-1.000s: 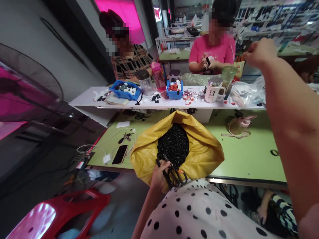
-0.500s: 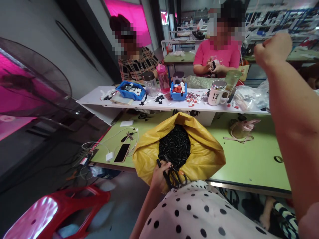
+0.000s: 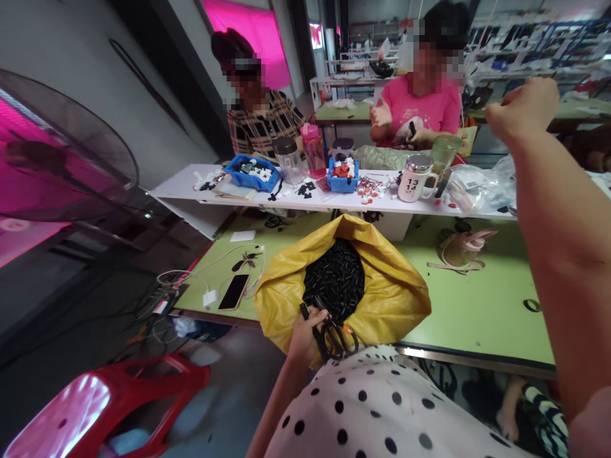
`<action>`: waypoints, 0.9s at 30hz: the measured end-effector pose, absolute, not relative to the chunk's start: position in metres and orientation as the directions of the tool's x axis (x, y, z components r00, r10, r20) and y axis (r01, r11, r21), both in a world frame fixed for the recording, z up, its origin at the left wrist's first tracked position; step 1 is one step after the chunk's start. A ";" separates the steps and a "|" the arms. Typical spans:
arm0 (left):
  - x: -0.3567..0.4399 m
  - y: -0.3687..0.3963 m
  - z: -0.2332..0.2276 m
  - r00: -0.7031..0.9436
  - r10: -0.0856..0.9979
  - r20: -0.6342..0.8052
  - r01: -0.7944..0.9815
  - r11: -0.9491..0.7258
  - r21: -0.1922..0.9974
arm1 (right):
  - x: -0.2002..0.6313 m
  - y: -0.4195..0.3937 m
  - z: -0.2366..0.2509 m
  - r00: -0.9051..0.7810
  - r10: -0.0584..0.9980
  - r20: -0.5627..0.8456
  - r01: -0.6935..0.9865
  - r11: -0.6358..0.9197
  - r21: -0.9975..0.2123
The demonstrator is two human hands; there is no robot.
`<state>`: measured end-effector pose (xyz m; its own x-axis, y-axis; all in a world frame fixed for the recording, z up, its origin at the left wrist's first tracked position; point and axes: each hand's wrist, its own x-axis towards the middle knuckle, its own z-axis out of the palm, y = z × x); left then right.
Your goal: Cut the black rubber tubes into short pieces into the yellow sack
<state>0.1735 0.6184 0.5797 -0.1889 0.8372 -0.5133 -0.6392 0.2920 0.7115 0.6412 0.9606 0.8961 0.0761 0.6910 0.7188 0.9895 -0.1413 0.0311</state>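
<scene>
Grips the scissors in the left hand, fingers closed around the handles, at the near edge of the yellow bag, right at its open mouth. Holds them just above the small black pieces that fill the bag; cannot tell if the blades touch the pieces. Keeps the right hand closed in a fist, raised high, far behind the bag and to its right, well apart from it. Cannot tell whether anything is inside this fist.

Seems to be a moment between two actions: tool ready at the bag, other hand away from it. Judging from this, calls for bringing the right hand down to the mouth of the bag, and for keeping the scissor points away from the thin yellow wall and from the fingers.

Around the bag: rests on the green table, with a phone to the left of the bag and a white mug behind it on a raised shelf. Behind the bag also, two other people busy with their own hands
</scene>
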 end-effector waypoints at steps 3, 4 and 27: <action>0.173 0.618 0.578 -0.176 0.838 -0.516 -0.642 0.300 0.706 | 0.640 0.958 0.896 0.255 0.649 0.717 0.967 -0.167 -0.193; 0.173 0.617 0.578 -0.175 0.837 -0.518 -0.642 0.302 0.704 | 0.636 0.953 0.897 0.276 0.648 0.710 0.961 -0.166 -0.222; 0.173 0.616 0.582 -0.198 0.821 -0.535 -0.638 0.307 0.706 | 0.479 0.689 0.678 -0.194 0.979 0.063 0.434 0.144 -0.889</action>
<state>0.1732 0.6159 0.5819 -0.1975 0.8213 -0.5352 -0.6382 0.3066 0.7061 0.4789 0.6887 0.6780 -0.1941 0.9789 0.0633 0.4340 0.1435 -0.8894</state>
